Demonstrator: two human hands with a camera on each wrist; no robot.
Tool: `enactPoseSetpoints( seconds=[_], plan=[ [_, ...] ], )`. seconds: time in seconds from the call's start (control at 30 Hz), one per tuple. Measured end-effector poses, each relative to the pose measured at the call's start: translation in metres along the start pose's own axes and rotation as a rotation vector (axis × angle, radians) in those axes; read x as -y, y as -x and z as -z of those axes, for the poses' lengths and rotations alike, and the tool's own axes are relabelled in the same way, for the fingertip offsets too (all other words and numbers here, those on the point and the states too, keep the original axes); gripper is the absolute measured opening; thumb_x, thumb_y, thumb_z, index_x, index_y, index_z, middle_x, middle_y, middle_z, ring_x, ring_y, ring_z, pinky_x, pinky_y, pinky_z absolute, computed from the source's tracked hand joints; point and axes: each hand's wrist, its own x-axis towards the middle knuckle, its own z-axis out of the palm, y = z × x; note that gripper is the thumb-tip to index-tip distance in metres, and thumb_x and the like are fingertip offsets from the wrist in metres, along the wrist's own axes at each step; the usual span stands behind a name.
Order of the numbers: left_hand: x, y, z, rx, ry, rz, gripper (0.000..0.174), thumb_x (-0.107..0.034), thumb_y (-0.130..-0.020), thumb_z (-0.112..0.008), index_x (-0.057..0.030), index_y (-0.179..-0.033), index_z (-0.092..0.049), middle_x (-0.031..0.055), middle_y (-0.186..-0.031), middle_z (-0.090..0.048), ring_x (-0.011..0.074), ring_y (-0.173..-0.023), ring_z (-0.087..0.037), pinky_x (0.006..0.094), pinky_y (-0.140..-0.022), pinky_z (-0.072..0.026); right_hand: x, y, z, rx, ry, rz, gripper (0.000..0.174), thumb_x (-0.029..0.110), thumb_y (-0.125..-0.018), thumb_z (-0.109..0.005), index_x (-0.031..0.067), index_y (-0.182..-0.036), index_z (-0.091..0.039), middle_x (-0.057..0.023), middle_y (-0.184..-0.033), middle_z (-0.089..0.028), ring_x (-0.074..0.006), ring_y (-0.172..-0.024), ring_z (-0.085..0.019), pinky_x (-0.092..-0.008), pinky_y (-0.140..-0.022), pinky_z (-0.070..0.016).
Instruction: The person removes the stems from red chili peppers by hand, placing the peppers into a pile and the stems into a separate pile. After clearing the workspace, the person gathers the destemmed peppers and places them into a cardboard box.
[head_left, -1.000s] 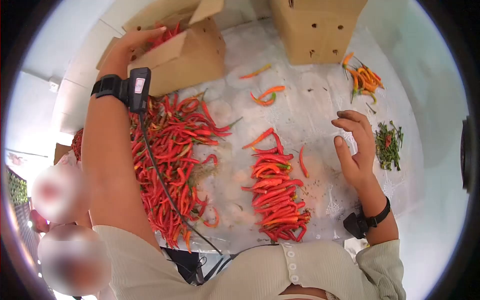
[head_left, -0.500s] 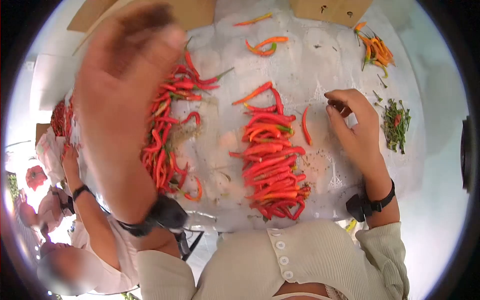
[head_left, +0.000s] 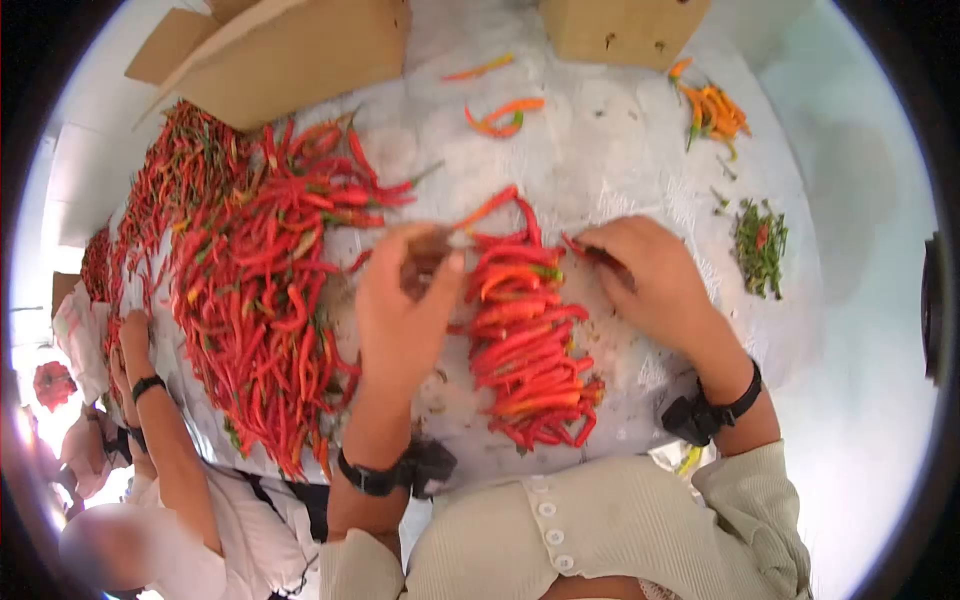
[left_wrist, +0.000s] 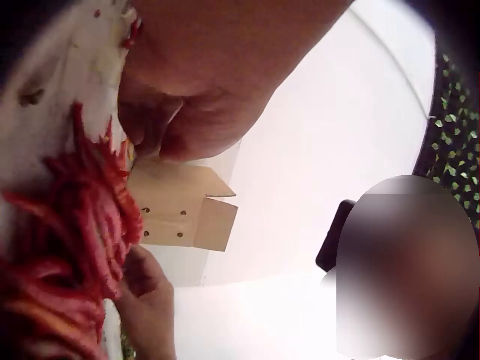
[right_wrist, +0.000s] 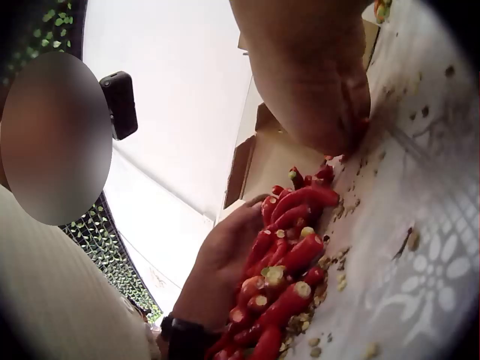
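A neat row of red chili peppers [head_left: 525, 350] lies crosswise on the table in front of me, cut ends showing in the right wrist view. My left hand [head_left: 400, 310] hovers at the row's left side, thumb and fingers bent and apart with nothing seen between them. On the other side, my right hand [head_left: 650, 285] pinches a single red chili pepper [head_left: 572, 244], its tip poking out past the fingers. The rest of that pepper is hidden by the hand. Left of my left hand spreads a big loose heap of red chili peppers [head_left: 255, 310].
Cardboard boxes stand at the back, one at left [head_left: 300, 65] and one at right [head_left: 625, 30]. Orange chili peppers [head_left: 715, 112] and a small heap of green stems [head_left: 760, 245] lie at right. Another person's arm [head_left: 165, 440] reaches in at far left.
My left hand has come back from the left box, over the heap, to the row. My right hand has moved to the lone pepper beside the row and taken hold of it.
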Motion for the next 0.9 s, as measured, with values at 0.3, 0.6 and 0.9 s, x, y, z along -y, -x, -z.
enactPoseSetpoints(
  seconds=[0.3,0.6,0.9],
  plan=[
    [0.016,-0.007,-0.007,-0.044,-0.127,-0.17,0.034,-0.004,-0.09,-0.06,0.0009,-0.123,-0.051,0.012,-0.12,-0.058,0.0192,-0.112,-0.055,0.0324,-0.093,-0.0456,0.003,-0.032,0.01,0.152,-0.208,-0.017,0.026,0.005,-0.078,-0.063,0.0044,-0.104,-0.063,-0.0162,-0.096,-0.063,-0.0361,-0.091,-0.06,-0.0431,-0.081,-0.0488],
    [0.017,-0.004,-0.006,0.003,-0.193,-0.164,0.043,-0.01,-0.094,-0.055,0.0024,-0.134,-0.042,0.0177,-0.134,-0.05,0.0273,-0.126,-0.048,0.0395,-0.107,-0.0353,-0.037,-0.122,0.007,0.042,0.092,0.097,0.051,0.02,-0.072,-0.074,0.0071,-0.119,-0.057,-0.0181,-0.117,-0.057,-0.0373,-0.111,-0.052,-0.0435,-0.095,-0.0436],
    [0.01,-0.004,-0.003,0.028,-0.358,-0.206,0.048,-0.022,-0.09,-0.06,0.0059,-0.128,-0.048,0.0241,-0.124,-0.055,0.0375,-0.117,-0.052,0.044,-0.102,-0.0382,-0.068,-0.191,-0.028,0.048,0.184,0.244,0.079,0.038,-0.063,-0.083,0.0091,-0.13,-0.053,-0.0209,-0.13,-0.051,-0.0375,-0.122,-0.046,-0.043,-0.102,-0.0394]
  ],
)
